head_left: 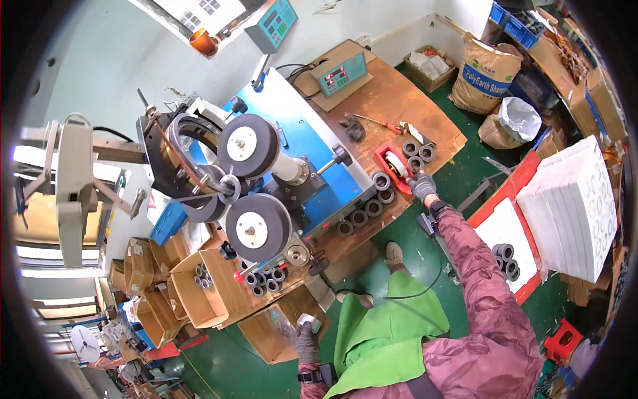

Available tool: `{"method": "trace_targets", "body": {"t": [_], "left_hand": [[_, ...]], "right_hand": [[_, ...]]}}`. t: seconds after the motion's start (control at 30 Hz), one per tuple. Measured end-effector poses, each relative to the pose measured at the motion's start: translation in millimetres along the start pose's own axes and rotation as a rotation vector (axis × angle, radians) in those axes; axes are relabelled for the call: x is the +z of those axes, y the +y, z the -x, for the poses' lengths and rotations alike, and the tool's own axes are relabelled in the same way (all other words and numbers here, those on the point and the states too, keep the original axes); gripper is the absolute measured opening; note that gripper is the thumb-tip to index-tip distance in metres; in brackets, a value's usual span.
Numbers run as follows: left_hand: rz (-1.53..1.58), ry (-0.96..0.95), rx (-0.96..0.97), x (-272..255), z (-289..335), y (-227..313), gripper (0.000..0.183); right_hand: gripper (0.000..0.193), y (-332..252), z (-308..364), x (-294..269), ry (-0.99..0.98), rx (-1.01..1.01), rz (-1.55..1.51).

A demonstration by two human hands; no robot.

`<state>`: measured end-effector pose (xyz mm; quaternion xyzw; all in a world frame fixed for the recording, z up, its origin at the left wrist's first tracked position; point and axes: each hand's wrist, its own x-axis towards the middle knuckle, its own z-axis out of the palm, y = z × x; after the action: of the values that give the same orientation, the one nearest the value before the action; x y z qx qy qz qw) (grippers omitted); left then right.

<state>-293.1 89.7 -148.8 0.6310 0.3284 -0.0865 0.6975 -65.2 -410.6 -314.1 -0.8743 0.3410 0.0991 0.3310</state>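
My right hand point(423, 187), in a grey glove, is at the near end of a red tape dispenser point(382, 159) with a white roll in it. Its fingers are bent together, and what they hold, if anything, is too small to make out. Dark ring-shaped parts point(426, 153) stand just beyond that hand. Low in the picture my left hand point(308, 346), also gloved, is closed on a small white piece point(308, 321). That hand is beside an open cardboard box point(266, 336), below the table's front edge.
A blue-topped machine point(302, 123) with two large black wheels point(247, 146) fills the table's left part. More dark rings point(359, 217) line its near edge. A screwdriver point(379, 122) lies farther back. At right, a tall white stack point(565, 206) stands on a red-edged surface point(488, 193).
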Motion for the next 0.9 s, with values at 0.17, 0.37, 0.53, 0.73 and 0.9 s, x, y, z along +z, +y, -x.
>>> {"method": "trace_targets", "body": {"t": [0.17, 0.37, 0.53, 0.73, 0.9], "left_hand": [[0.051, 0.003, -0.028, 58, 17, 19, 0.036], [0.008, -0.034, -0.054, 90, 12, 30, 0.039], [-0.124, -0.015, -0.091, 101, 7, 27, 0.039], [-0.322, -0.094, -0.082, 127, 8, 40, 0.033], [-0.271, -0.08, -0.078, 134, 16, 42, 0.03]], "right_hand": [[0.044, 3, -16, 13, -0.002, 0.072, -0.131], [0.036, 18, 4, -14, -0.083, -0.016, -0.345], [0.018, 10, 73, -60, -0.347, 0.128, -0.553], [0.022, 51, 63, -20, -0.306, 0.108, -0.687], [0.021, 69, 39, 4, -0.179, -0.056, -0.545]]}}
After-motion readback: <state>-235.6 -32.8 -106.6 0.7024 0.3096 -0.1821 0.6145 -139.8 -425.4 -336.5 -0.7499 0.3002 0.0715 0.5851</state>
